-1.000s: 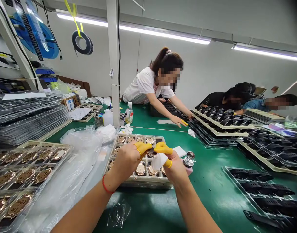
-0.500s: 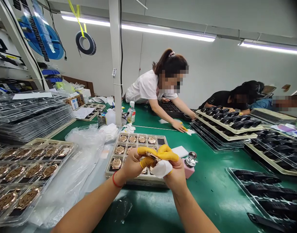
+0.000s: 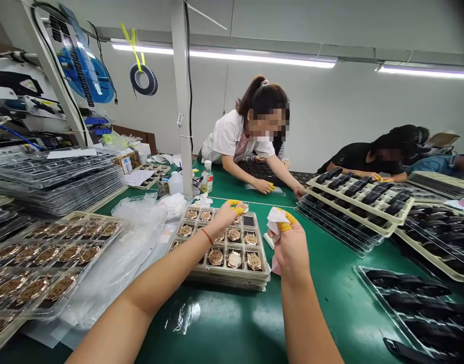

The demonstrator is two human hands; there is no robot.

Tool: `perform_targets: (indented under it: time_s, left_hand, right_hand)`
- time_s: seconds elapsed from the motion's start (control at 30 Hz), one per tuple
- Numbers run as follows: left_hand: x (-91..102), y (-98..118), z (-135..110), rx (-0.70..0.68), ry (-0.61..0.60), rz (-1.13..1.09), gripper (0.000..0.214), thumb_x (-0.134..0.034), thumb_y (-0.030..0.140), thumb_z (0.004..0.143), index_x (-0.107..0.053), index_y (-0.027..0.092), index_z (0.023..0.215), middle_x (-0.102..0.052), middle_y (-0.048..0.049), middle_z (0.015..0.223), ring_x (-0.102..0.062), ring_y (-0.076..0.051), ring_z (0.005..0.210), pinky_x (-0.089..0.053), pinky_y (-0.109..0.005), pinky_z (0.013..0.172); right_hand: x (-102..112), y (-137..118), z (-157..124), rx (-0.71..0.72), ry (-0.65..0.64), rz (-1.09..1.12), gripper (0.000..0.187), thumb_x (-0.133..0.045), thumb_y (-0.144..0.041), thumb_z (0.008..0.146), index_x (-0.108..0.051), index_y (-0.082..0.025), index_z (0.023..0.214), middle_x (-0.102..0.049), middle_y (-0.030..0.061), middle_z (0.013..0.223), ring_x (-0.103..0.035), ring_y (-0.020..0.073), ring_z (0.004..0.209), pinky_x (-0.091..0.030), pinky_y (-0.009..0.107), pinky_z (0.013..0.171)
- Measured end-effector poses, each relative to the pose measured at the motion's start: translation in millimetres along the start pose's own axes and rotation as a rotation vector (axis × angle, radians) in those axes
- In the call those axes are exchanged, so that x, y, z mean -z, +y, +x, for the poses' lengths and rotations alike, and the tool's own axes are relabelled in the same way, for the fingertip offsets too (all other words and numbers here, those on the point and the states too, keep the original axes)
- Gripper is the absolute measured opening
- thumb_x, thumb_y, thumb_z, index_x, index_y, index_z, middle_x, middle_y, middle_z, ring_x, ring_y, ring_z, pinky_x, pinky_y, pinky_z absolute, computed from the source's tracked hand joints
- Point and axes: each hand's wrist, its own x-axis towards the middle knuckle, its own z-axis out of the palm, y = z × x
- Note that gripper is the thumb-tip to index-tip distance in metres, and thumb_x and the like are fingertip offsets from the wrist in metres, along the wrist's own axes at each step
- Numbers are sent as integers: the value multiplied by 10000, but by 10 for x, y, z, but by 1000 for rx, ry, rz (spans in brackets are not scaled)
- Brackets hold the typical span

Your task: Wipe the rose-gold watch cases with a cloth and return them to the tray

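Note:
My left hand (image 3: 223, 219), in yellow finger cots, pinches a round rose-gold watch case (image 3: 242, 208) over the back of a compartmented tray (image 3: 232, 275). Similar watch cases lie in the tray's compartments, and the one at the back right shows only a dark bottom. My right hand (image 3: 293, 248), also with yellow finger cots, is closed on a white wipe (image 3: 276, 221) just right of the tray. Behind that hand, a pink bottle (image 3: 276, 266) and a white block (image 3: 268, 239) are partly hidden.
More trays of watch cases (image 3: 65, 247) and plastic film (image 3: 121, 263) lie at left, below stacked clear trays (image 3: 76, 187). Trays of black watch straps (image 3: 414, 298) stand at right. A post (image 3: 183, 101) rises behind the tray. Across the green table (image 3: 330, 303), a co-worker (image 3: 232, 136) leans in.
My hands have parted. The left has carried the watch case forward over the tray's back; the right has drawn the wipe away to the right. The co-worker's hand has shifted left.

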Motion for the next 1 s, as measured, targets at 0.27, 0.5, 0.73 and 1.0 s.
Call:
perform_targets:
  time_s: [0.27, 0.5, 0.73, 1.0]
  left_hand:
    - [-488, -155, 88, -62, -33, 772, 265, -562, 309, 905, -587, 133, 1101, -594, -88, 1144, -584, -223, 1032, -486, -446, 893]
    - [129, 26, -318, -43, -80, 1174, 254, -546, 338, 912, -612, 133, 1047, -609, -86, 1126, -578, -223, 1050, -473, -449, 909]
    - [1223, -159, -588, 151, -26, 1325, 249, -567, 304, 904, -594, 127, 1077, -616, -79, 1091, -609, -204, 971, -513, -417, 847]
    - [1382, -169, -597, -90, -37, 1040, 108, -633, 228, 814, -648, 121, 817, -670, -49, 839, -634, -200, 800, -485, -297, 708]
  right_hand:
    - [55, 47, -77, 108, -52, -230, 334, -784, -367, 608, -618, -184, 832, -645, 6, 774, -588, 132, 634, -471, 241, 553]
    - [159, 128, -27, 141, -136, -445, 270, -722, -337, 694, -659, -195, 915, -674, 44, 873, -613, 183, 771, -486, 309, 716]
    - [102, 200, -16, 15, -272, -607, 262, -663, -270, 688, -637, -189, 936, -685, 47, 825, -608, 193, 697, -458, 300, 643]
    - [-155, 337, -178, -198, -408, -397, 243, -755, -276, 575, -692, -196, 795, -701, 32, 750, -612, 190, 662, -468, 293, 613]
